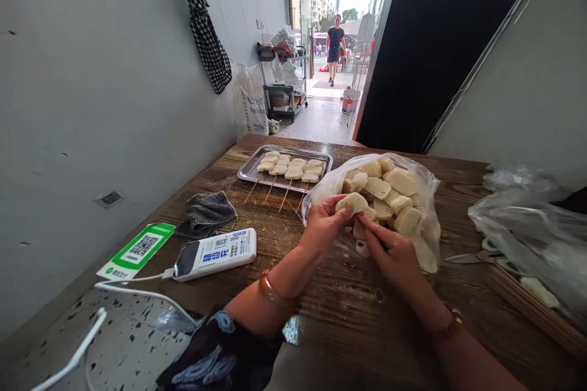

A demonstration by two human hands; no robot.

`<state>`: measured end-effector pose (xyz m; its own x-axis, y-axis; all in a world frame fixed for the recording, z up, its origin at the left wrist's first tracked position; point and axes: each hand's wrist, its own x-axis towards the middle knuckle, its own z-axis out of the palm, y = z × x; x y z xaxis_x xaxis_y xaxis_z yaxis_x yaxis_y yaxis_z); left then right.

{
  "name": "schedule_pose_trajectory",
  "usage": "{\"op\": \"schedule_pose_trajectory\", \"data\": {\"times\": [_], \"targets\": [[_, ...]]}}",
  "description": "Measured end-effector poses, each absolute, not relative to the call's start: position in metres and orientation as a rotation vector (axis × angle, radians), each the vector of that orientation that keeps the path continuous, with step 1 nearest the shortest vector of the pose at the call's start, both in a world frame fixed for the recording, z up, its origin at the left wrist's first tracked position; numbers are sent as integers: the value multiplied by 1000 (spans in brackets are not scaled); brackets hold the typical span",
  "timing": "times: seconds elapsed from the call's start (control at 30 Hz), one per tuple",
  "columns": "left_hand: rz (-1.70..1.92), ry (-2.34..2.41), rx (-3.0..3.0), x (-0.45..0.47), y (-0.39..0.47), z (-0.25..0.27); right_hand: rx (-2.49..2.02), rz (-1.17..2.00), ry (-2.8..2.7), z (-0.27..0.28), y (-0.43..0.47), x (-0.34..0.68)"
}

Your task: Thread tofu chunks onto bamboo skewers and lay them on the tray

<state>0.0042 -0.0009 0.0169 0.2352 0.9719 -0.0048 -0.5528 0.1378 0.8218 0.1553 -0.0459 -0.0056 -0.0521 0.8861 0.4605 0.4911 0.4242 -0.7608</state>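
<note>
My left hand [321,223] grips a pale, thick slice of steamed bun [352,201] between thumb and fingers, at the near side of a clear plastic bag [431,195]. Close against the slice's lower right edge is my right hand [395,255], its fingers pinched together; whatever is between them is too small or hidden to make out. Many similar bun pieces [401,182] fill the open bag. Behind it to the left, a metal tray [246,170] bears several skewered rows of slices [296,168], their thin wooden sticks [285,197] jutting over the near rim.
A grey cloth [208,211], a phone [213,254] with a white cable and a green QR card [137,250] occupy the table's left. Scissors [468,258], a bundle of wooden sticks [536,311] and crumpled plastic [527,220] lie right. A person [335,46] stands beyond the doorway.
</note>
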Motion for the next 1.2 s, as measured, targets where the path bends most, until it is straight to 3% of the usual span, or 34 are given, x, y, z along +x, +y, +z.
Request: {"op": "schedule_pose_trajectory", "data": {"times": [0.73, 1.2], "targets": [[1107, 452, 759, -2, -11, 36, -1264, 585, -1647, 6, -54, 154], [1090, 357, 815, 4, -24, 39, -1314, 236, -1699, 7, -63, 162]]}}
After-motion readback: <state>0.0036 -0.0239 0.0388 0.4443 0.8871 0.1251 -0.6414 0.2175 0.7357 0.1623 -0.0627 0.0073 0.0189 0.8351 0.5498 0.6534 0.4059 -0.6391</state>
